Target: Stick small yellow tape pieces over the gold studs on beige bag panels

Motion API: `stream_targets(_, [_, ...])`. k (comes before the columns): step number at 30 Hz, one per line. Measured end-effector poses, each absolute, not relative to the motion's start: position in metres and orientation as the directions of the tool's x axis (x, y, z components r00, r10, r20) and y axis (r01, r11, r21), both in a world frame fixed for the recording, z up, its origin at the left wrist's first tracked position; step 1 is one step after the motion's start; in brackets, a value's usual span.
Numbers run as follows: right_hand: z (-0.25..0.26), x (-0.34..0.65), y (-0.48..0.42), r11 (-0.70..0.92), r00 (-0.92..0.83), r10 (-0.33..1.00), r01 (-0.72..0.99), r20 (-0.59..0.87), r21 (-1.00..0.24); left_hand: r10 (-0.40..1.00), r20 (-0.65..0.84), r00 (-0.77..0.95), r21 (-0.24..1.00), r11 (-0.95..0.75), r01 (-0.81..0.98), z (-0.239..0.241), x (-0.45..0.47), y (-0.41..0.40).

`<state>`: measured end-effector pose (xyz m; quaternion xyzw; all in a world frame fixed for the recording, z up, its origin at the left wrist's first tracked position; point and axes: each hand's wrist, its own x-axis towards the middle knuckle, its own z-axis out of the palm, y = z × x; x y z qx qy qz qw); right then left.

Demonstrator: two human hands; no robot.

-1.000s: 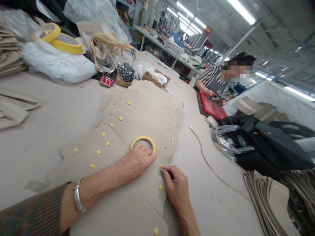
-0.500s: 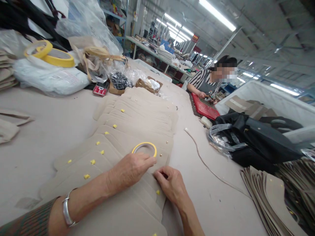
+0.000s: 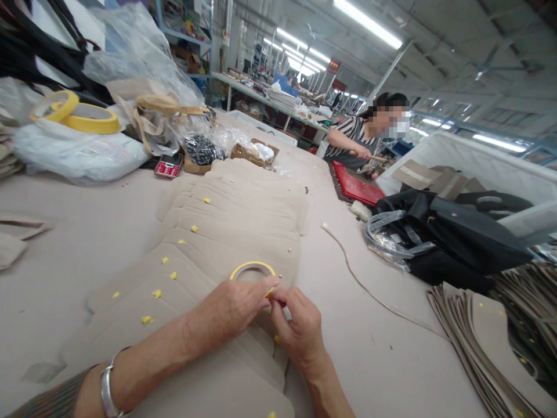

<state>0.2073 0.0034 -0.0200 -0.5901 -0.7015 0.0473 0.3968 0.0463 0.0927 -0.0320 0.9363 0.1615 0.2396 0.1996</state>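
Observation:
My left hand [image 3: 237, 302] is closed on a roll of yellow tape [image 3: 253, 266], which it holds upright above the overlapping beige fabric pieces [image 3: 235, 238]. The left fingers hide the roll's lower part. Right beside it, my right hand [image 3: 300, 325] is closed, thumb and forefinger pinched at the yellow tape near the roll's lower right edge. How much tape lies between those fingertips is hidden. Small yellow tape bits [image 3: 157, 294] dot the left side of the layered pieces, and another yellow bit [image 3: 276, 339] shows by my right hand. Small metal studs [image 3: 289, 250] run along their right side.
Larger yellow tape rolls [image 3: 91, 118] rest on a plastic-wrapped bundle at left. A red calculator [image 3: 169, 166] and small boxes [image 3: 255, 152] stand behind the pieces. At right lie a cord [image 3: 348, 267], a black bag [image 3: 461, 232] and stacked pieces [image 3: 474, 337]. A co-worker [image 3: 361, 133] works beyond.
My right hand has risen to meet the left fingers at the tape roll, its fingertips now at the tape. The view has shifted slightly. The co-worker's hand now holds a wooden-handled tool raised.

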Motion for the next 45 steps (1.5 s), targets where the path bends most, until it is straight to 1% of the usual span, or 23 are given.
stream_targets(2, [-0.024, 0.206, 0.004, 0.294, 0.005, 0.841, 0.835, 0.54, -0.465, 0.41, 0.355, 0.84, 0.476, -0.853, 0.215, -0.03, 0.047, 0.092])
stream_targets(4, [-0.026, 0.205, 0.005, 0.278, 0.019, 0.82, 0.861, 0.573, -0.427, 0.437, 0.335, 0.835, 0.492, -0.837, 0.24, -0.027, 0.048, 0.092])
stream_targets(6, [-0.027, 0.203, 0.007, 0.256, 0.06, 0.812, 0.858, 0.58, -0.446, 0.468, 0.339, 0.816, 0.486, -0.83, 0.274, -0.024, 0.049, 0.092])
stream_targets(7, [-0.026, 0.202, 0.008, 0.234, 0.097, 0.818, 0.844, 0.567, -0.482, 0.479, 0.35, 0.805, 0.472, -0.832, 0.29, -0.023, 0.049, 0.093])
stream_targets(8, [-0.024, 0.201, 0.01, 0.201, 0.149, 0.833, 0.817, 0.533, -0.541, 0.484, 0.368, 0.794, 0.451, -0.839, 0.303, -0.022, 0.05, 0.094])
stream_targets(9, [-0.022, 0.2, 0.011, 0.153, 0.218, 0.852, 0.766, 0.475, -0.625, 0.483, 0.388, 0.785, 0.426, -0.849, 0.312, -0.021, 0.051, 0.095])
stream_targets(10, [-0.02, 0.198, 0.013, 0.09, 0.298, 0.872, 0.682, 0.388, -0.726, 0.475, 0.411, 0.778, 0.399, -0.861, 0.315, -0.02, 0.052, 0.096])
stream_targets(12, [-0.016, 0.196, 0.018, -0.048, 0.421, 0.893, 0.436, 0.157, -0.899, 0.452, 0.466, 0.761, 0.352, -0.883, 0.309, -0.02, 0.055, 0.098])
stream_targets(13, [-0.015, 0.195, 0.02, -0.103, 0.446, 0.893, 0.313, 0.051, -0.944, 0.44, 0.495, 0.749, 0.337, -0.892, 0.302, -0.02, 0.056, 0.098])
stream_targets(14, [-0.016, 0.196, 0.023, -0.142, 0.457, 0.889, 0.22, -0.027, -0.965, 0.433, 0.522, 0.735, 0.328, -0.897, 0.296, -0.021, 0.056, 0.098])
stream_targets(15, [-0.017, 0.198, 0.025, -0.166, 0.468, 0.881, 0.167, -0.07, -0.972, 0.428, 0.547, 0.719, 0.323, -0.901, 0.291, -0.023, 0.057, 0.097])
stream_targets(18, [-0.026, 0.21, 0.031, -0.23, 0.547, 0.827, 0.12, -0.129, -0.966, 0.429, 0.58, 0.693, 0.319, -0.902, 0.291, -0.027, 0.057, 0.092])
stream_targets(20, [-0.033, 0.222, 0.031, -0.283, 0.57, 0.801, 0.09, -0.183, -0.955, 0.432, 0.549, 0.715, 0.295, -0.901, 0.318, -0.03, 0.058, 0.09])
stream_targets(22, [-0.037, 0.232, 0.03, -0.307, 0.548, 0.807, 0.074, -0.218, -0.949, 0.436, 0.484, 0.759, 0.237, -0.9, 0.366, -0.034, 0.059, 0.089])
stream_targets(25, [-0.039, 0.239, 0.029, -0.288, 0.521, 0.831, 0.098, -0.198, -0.953, 0.438, 0.364, 0.822, 0.15, -0.899, 0.412, -0.04, 0.062, 0.091])
stream_targets(27, [-0.04, 0.238, 0.028, -0.277, 0.518, 0.839, 0.14, -0.168, -0.951, 0.438, 0.305, 0.846, 0.138, -0.899, 0.416, -0.042, 0.064, 0.091])
stream_targets(30, [-0.042, 0.233, 0.03, -0.271, 0.502, 0.858, 0.26, -0.11, -0.927, 0.439, 0.27, 0.857, 0.147, -0.898, 0.414, -0.045, 0.066, 0.091])
stream_targets(32, [-0.042, 0.231, 0.032, -0.257, 0.477, 0.878, 0.386, -0.047, -0.886, 0.44, 0.274, 0.855, 0.149, -0.898, 0.414, -0.046, 0.066, 0.091])
stream_targets(35, [-0.042, 0.228, 0.036, -0.216, 0.438, 0.895, 0.583, 0.08, -0.783, 0.439, 0.282, 0.853, 0.147, -0.898, 0.414, -0.047, 0.066, 0.091])
stream_targets(38, [-0.042, 0.228, 0.04, -0.174, 0.387, 0.907, 0.703, 0.165, -0.689, 0.438, 0.27, 0.858, 0.157, -0.899, 0.409, -0.047, 0.066, 0.092])
stream_targets(40, [-0.043, 0.228, 0.041, -0.169, 0.372, 0.911, 0.729, 0.177, -0.664, 0.44, 0.249, 0.863, 0.166, -0.897, 0.409, -0.046, 0.066, 0.092])
stream_targets(42, [-0.044, 0.229, 0.04, -0.203, 0.409, 0.897, 0.717, 0.166, -0.667, 0.446, 0.225, 0.866, 0.171, -0.893, 0.416, -0.045, 0.065, 0.092])
stream_targets(45, [-0.046, 0.231, 0.034, -0.257, 0.488, 0.867, 0.616, 0.104, -0.744, 0.465, 0.202, 0.862, 0.182, -0.882, 0.434, -0.045, 0.064, 0.091])
